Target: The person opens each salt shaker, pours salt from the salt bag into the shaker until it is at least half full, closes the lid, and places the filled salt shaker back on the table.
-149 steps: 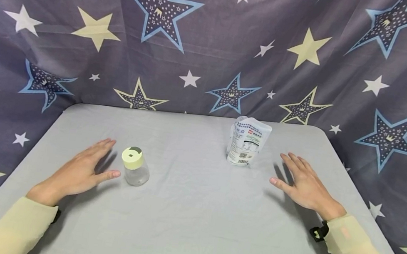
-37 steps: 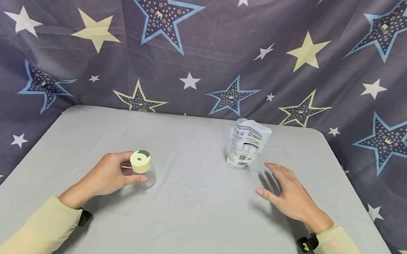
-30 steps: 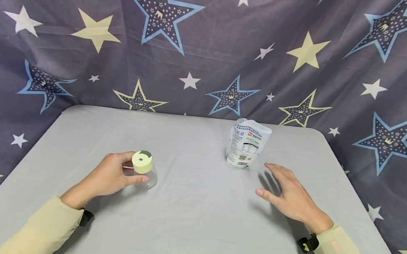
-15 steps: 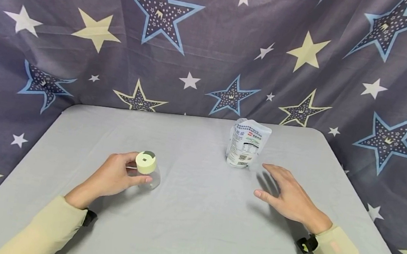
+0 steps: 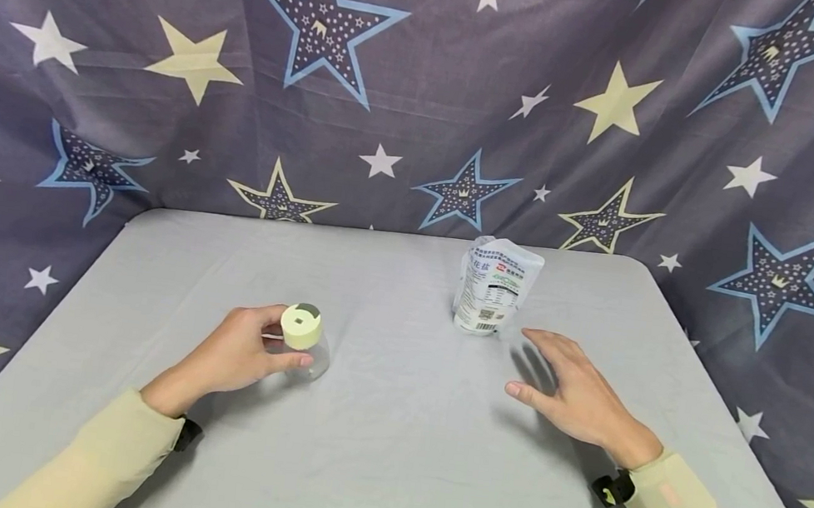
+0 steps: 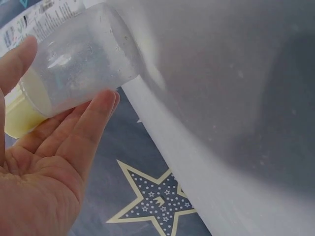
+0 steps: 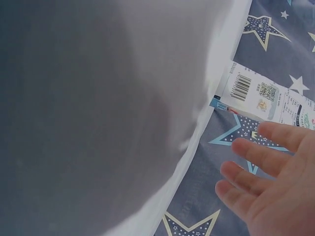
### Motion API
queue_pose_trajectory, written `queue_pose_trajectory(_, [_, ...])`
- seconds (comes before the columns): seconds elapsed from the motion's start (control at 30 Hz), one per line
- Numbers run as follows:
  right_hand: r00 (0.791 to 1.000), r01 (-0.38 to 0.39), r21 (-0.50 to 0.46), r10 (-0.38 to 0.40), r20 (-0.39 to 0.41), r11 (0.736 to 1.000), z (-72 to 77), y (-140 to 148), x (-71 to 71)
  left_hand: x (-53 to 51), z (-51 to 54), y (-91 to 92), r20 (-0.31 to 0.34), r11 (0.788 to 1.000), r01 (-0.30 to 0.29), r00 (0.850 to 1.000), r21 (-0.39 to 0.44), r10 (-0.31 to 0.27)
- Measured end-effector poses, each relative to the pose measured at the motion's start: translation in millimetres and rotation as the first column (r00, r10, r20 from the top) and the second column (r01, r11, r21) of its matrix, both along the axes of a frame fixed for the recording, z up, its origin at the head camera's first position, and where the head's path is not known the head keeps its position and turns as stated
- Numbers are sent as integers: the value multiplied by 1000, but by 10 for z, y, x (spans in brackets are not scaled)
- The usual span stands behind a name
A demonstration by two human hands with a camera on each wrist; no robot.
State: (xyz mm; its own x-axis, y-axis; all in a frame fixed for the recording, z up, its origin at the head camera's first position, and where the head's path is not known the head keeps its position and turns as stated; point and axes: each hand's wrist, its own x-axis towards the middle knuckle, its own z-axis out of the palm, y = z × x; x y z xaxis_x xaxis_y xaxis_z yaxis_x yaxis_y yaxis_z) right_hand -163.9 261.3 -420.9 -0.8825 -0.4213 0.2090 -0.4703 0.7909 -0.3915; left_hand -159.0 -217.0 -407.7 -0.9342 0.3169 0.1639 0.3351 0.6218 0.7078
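My left hand (image 5: 237, 352) grips a clear seasoning jar (image 5: 320, 357) with a pale yellow lid, thumb on the near side and fingers behind it. In the head view the jar stands upright, or nearly so, left of centre; whether its base touches the table cannot be told. The left wrist view shows its see-through body (image 6: 81, 64), with no contents visible. My right hand (image 5: 583, 396) holds nothing, its fingers loosely extended. It is nearest to a white printed bag of salt (image 5: 495, 289), apart from it, on its right and nearer to me.
A grey cloth covers the table (image 5: 384, 453). Behind it hangs a dark curtain (image 5: 429, 64) patterned with stars, close to the table's back edge. The salt bag stands upright near that back edge, right of centre.
From hovering beside the jar, my left hand has taken hold of it and moved it slowly to the right. My right hand has shifted left, nearer the salt bag. The bag stays put.
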Motion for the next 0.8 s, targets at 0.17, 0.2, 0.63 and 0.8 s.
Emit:
queue_pose_trajectory(0.17, [1000,-3,0,3,2,1000,-3,-9,6,-6,3,43,6,1000,7,1000,3,-7])
queue_pose_trajectory(0.2, [1000,-3,1,3,3,1000,-2,-11,8,-7,3,51,6,1000,9,1000,3,-9])
queue_pose_trajectory(0.63, [1000,-4,3,4,17,1000,-1,-49,52,-9,-3,133,1,1000,19,1000,-2,-19])
queue_pose_trajectory(0.8, [1000,-13,4,13,16,1000,2,-67,66,-10,3,172,6,1000,30,1000,7,-30])
